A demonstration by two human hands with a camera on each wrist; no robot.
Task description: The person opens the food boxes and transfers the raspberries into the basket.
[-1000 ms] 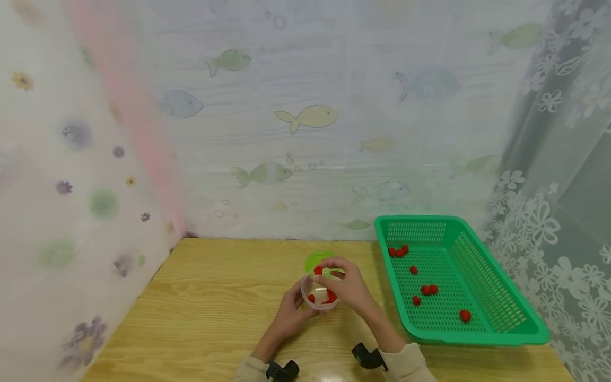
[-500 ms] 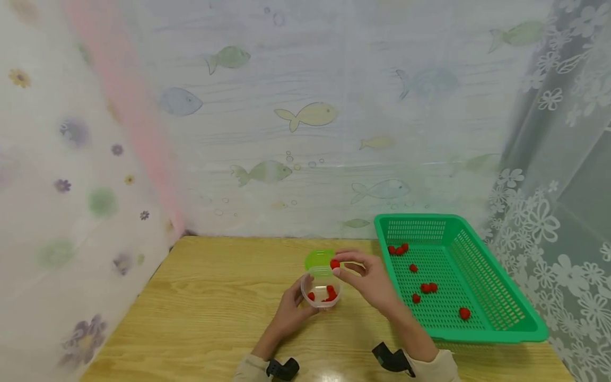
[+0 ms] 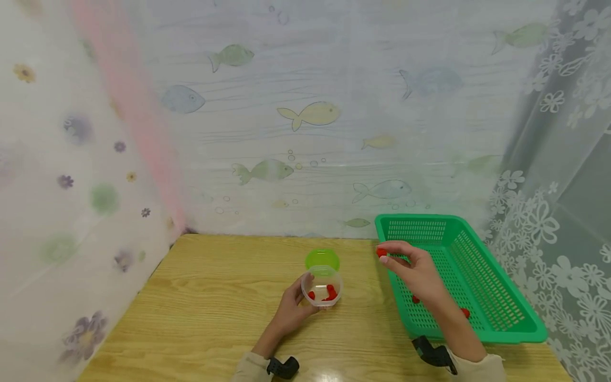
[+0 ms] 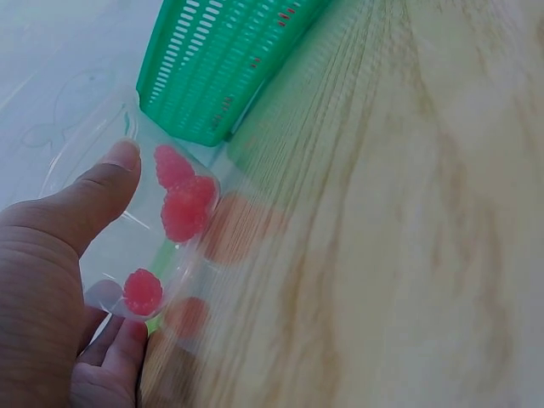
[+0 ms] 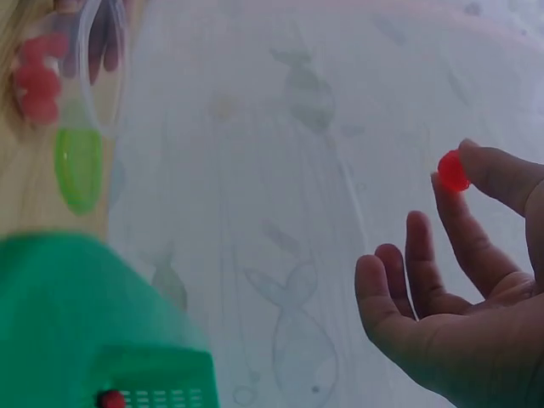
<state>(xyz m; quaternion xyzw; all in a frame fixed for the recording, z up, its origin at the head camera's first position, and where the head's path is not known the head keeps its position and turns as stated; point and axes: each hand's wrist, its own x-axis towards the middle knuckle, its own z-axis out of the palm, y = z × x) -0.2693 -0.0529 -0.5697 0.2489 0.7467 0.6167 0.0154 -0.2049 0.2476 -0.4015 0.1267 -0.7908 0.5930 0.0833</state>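
Right of centre, lower half: red berry (image 3: pixel 382 253) now near green basket (image 3: pixel 496 281)

Right hand (image 3: pixel 417 273) pinches it, shifted away from the clear cup (image 3: pixel 320 289); judged a transfer toward the basket. Whether it overhangs the rim, unclear. Left hand (image 3: pixel 290 307) grips the cup, lower centre; berries (image 3: pixel 331 292) inside look unchanged.

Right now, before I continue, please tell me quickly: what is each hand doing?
Left hand: closed around the side of the clear container.
Right hand: holding one red berry, pinched between thumb and finger.
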